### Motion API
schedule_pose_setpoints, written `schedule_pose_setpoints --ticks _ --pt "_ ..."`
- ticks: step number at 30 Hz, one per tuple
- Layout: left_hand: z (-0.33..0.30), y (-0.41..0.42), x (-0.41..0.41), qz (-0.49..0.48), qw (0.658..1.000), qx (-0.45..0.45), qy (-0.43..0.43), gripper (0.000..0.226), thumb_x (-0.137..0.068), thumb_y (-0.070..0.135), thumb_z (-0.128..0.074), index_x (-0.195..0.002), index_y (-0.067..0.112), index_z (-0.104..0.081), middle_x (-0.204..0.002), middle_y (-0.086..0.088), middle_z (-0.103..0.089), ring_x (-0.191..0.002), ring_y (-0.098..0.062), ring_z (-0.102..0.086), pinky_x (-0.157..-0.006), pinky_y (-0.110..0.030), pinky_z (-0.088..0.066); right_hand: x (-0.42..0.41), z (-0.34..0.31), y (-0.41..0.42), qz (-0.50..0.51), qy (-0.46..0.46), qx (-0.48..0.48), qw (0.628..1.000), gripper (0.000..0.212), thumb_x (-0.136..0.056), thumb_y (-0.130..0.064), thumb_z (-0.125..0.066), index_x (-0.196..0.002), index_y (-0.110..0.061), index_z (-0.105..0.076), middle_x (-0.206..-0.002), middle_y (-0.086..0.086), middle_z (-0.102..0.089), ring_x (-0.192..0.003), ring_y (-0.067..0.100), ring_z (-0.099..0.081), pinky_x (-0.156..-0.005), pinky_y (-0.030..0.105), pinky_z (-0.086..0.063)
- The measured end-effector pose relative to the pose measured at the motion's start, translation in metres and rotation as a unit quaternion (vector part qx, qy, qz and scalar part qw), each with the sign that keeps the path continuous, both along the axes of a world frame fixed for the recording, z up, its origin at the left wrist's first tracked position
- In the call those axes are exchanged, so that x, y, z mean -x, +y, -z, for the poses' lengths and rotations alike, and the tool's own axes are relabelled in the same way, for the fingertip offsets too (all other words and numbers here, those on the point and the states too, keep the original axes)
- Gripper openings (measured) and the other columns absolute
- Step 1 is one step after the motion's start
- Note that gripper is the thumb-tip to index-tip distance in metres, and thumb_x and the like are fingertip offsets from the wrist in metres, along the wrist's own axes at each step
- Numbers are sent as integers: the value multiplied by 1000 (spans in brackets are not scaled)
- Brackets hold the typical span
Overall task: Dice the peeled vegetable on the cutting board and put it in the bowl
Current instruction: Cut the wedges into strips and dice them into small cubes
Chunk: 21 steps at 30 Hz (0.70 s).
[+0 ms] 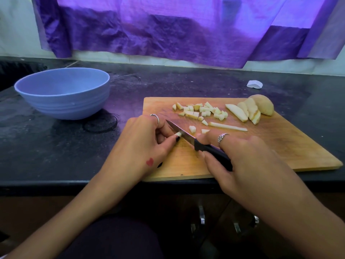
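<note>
Both hands work over the near left part of the pale wooden rectangular cutting board (261, 146), which lies on the dark speckled stone counter (56, 156). The left hand (141, 143), with a thin silver ring on one finger and a small red mark on its back, pinches a short pale stick of peeled vegetable (178, 134) between its dark-nailed thumb and curled fingers, pressing it to the board. The right hand (246, 159), wearing a broader patterned silver ring, is wrapped around the black plastic handle of a small steel-bladed paring knife (188, 138); its forefinger lies stretched forward beside the blade. The blade runs up and to the left and sits against the end of the held stick, just beside the left thumb.

Farther back on the board lies a loose heap of small pale diced cubes (202, 111), with a few stray cubes nearer the knife. One long thin uncut strip (227, 126) lies just beyond the right forefinger. At the far right corner of the board rest several thick slices and the rounded end piece of the same vegetable (255, 109), leaning against one another.

Well to the left, off the board, stands a wide light-blue ribbed bowl (63, 101) (no pieces show inside what can be seen of it). A small crumpled white scrap (254, 84) lies on the counter behind the board, and purple cloth (177, 34) hangs along the wall.
</note>
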<state>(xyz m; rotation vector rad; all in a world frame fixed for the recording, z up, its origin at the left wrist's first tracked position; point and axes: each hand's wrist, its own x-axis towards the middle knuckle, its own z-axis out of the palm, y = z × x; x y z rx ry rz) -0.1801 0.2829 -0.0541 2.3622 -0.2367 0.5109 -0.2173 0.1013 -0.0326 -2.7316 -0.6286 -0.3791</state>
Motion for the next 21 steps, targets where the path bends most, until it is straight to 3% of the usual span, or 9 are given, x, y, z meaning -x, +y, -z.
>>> schedule_pose_setpoints --ticks 4,6,9,13,17,19,21 --pt "-1 0 2 4 1000 9 2 28 -79 21 -74 -56 25 -58 -46 21 -53 -48 3 -51 -50 -8 -35 8 3 -4 11 4 29 1000 24 -87 -48 -42 -110 -42 -43 -61 -13 -50 -51 4 -46 -44 26 -39" --pt "0 1 3 6 1000 13 4 23 -80 23 -73 -60 22 -62 -44 17 -53 -48 2 -51 -50 -8 -35 10 5 -8 31 -3 7 999 28 -84 -47 -43 -111 -41 -48 -53 -12 -49 -44 7 -47 -38 29 -42" --pt "0 3 5 10 1000 25 9 16 -80 19 -72 -65 17 -66 -41 12 -50 -44 0 -51 -49 -8 -35 11 5 -9 20 -4 -35 999 27 -88 -47 -44 -113 -42 -53 -55 -13 -52 -48 7 -50 -45 31 -46" --pt "-1 5 7 19 999 25 9 14 -79 16 -72 -66 16 -68 -45 16 -52 -44 -1 -50 -49 -7 -35 13 2 1 3 8 -40 999 27 -83 -45 -48 -110 -43 -49 -53 -13 -46 -46 6 -42 -46 23 -38" --pt "-1 6 7 13 1000 21 3 26 -80 16 -73 -57 21 -62 -45 16 -51 -46 -2 -49 -50 -7 -34 8 4 8 17 -21 -26 999 22 -85 -42 -51 -107 -39 -51 -48 -16 -36 -40 -2 -29 -41 16 -26" --pt "-1 5 6 7 1000 20 2 32 -79 17 -73 -52 25 -58 -44 17 -51 -46 -1 -49 -50 -7 -34 6 2 10 11 -17 -7 1000 20 -90 -44 -49 -109 -39 -49 -54 -15 -42 -45 1 -36 -42 20 -29" --pt "-1 5 6 2 1000 21 4 35 -79 17 -74 -50 27 -56 -44 17 -51 -46 -1 -49 -50 -7 -34 8 -3 10 1 -4 -18 1000 23 -92 -50 -41 -114 -41 -40 -71 -13 -53 -60 6 -47 -52 23 -39"
